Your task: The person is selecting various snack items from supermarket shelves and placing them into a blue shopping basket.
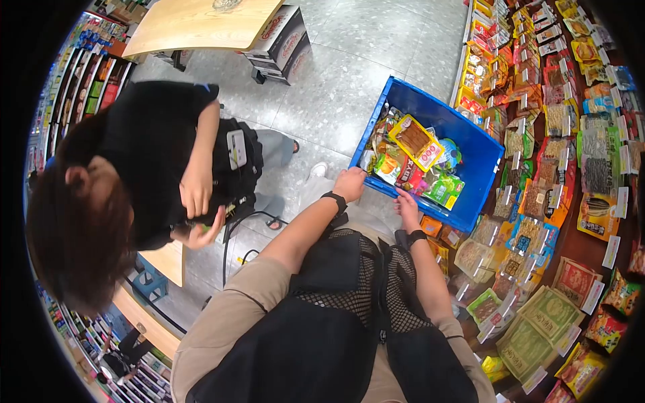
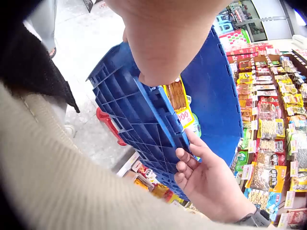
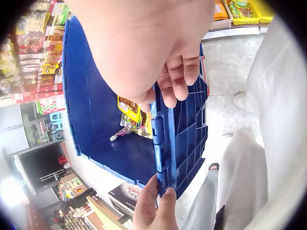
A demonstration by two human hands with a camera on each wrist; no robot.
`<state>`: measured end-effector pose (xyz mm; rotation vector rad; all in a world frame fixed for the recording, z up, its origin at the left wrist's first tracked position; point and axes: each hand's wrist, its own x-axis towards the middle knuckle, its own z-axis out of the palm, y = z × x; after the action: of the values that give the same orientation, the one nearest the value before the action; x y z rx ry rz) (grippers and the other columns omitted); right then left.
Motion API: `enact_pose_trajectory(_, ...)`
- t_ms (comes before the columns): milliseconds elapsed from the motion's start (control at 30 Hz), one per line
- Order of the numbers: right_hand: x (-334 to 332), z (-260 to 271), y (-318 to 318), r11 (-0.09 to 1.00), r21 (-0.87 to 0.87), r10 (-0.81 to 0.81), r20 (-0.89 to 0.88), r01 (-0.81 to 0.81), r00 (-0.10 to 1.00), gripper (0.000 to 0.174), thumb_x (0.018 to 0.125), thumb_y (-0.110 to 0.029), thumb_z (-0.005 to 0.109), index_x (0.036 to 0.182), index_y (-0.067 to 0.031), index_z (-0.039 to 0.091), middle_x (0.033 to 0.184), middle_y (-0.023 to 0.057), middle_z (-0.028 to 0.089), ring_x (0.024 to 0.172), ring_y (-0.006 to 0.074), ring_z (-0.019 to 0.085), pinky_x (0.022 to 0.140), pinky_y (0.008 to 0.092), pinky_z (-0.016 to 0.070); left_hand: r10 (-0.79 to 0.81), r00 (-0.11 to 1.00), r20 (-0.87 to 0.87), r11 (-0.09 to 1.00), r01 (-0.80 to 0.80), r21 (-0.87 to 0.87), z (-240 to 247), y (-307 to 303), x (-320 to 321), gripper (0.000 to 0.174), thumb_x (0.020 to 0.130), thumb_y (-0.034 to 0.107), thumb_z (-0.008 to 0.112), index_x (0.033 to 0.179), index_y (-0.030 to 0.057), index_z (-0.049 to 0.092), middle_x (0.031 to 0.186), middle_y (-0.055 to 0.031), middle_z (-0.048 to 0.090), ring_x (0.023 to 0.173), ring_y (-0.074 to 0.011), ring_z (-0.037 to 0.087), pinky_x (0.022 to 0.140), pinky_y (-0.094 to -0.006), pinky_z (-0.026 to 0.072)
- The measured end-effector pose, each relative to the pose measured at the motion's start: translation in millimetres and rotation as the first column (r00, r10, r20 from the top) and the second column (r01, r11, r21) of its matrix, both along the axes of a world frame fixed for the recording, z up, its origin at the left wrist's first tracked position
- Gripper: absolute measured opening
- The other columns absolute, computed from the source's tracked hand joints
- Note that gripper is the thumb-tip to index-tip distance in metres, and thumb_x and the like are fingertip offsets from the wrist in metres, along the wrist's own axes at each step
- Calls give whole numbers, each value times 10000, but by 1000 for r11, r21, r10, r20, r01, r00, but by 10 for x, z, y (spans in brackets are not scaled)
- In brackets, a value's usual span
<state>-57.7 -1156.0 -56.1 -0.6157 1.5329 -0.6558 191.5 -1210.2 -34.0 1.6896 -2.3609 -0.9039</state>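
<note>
A blue plastic crate [image 1: 474, 176] with ribbed outer walls [image 2: 129, 110] is in front of me, tilted in the head view. Packaged snacks are heaped at its left side, among them a yellow-edged pack of brown food [image 1: 416, 142] and a green packet [image 1: 445, 190]. My left hand [image 1: 350, 183] grips the near rim at its left corner; in the right wrist view its thumb and fingers pinch that edge. Farther right along this rim, my right hand [image 1: 407, 209] holds on, its fingers [image 3: 178, 79] curled over the outer side.
Shelves of bagged snacks [image 1: 531, 201] run along the right, close to the crate. At left stands another person in a black top [image 1: 161, 148], hands together at the waist. A wooden table [image 1: 201, 30] and a printed carton [image 1: 279, 46] are farther ahead. A black cable [image 1: 226, 252] hangs between us.
</note>
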Motion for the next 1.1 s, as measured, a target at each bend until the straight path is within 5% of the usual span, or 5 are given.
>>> enact_pose_trajectory(600, -558, 11, 1075, 935, 0, -355, -45, 355, 934, 139, 799, -144, 532, 787, -131, 670, 761, 11, 661, 678, 121, 595, 600, 270, 463, 30, 975, -218, 992, -2, 129, 41, -712, 377, 222, 856, 171, 573, 993, 21, 664, 927, -180, 679, 884, -305, 656, 810, -375, 505)
enact_pose_trajectory(800, -175, -1019, 2882, 857, 56, -220, -860, 513, 460, 172, 743, -225, 563, 738, -114, 694, 755, 141, 667, 770, 339, 638, 695, 467, 501, -107, 994, -4, 899, 98, 426, -393, -1614, 1579, 250, 929, 194, 517, 1026, -19, 606, 934, -116, 660, 786, -212, 634, 616, -363, 535)
enact_pose_trajectory(833, 52, -689, 3057, 699, 6, -399, -826, 715, 398, 169, 742, -220, 572, 732, -98, 688, 771, 140, 672, 771, 352, 639, 703, 466, 502, 72, 930, -360, 330, 319, 889, -1075, -2313, 2145, 323, 942, 279, 484, 946, -10, 628, 897, -118, 681, 783, -268, 653, 643, -466, 521)
enact_pose_trajectory(1000, 1526, -422, 3717, 30, -6, -955, -294, 1000, 27, 184, 795, -147, 501, 709, -96, 656, 621, 29, 620, 501, 139, 541, 434, 299, 400, -244, 939, 243, 883, 111, 456, -769, -3094, 1561, 442, 951, 346, 458, 1049, -70, 570, 1034, -211, 626, 906, -323, 619, 765, -470, 490)
enact_pose_trajectory(1100, 2452, -746, 3813, 145, 71, -879, -448, 987, 162, 189, 783, -100, 480, 718, -88, 657, 645, 47, 624, 478, 144, 538, 432, 313, 418, -144, 973, 182, 971, 104, 213, -699, -3185, 646, 525, 956, 386, 443, 1112, -107, 536, 1116, -267, 593, 979, -356, 598, 838, -473, 472)
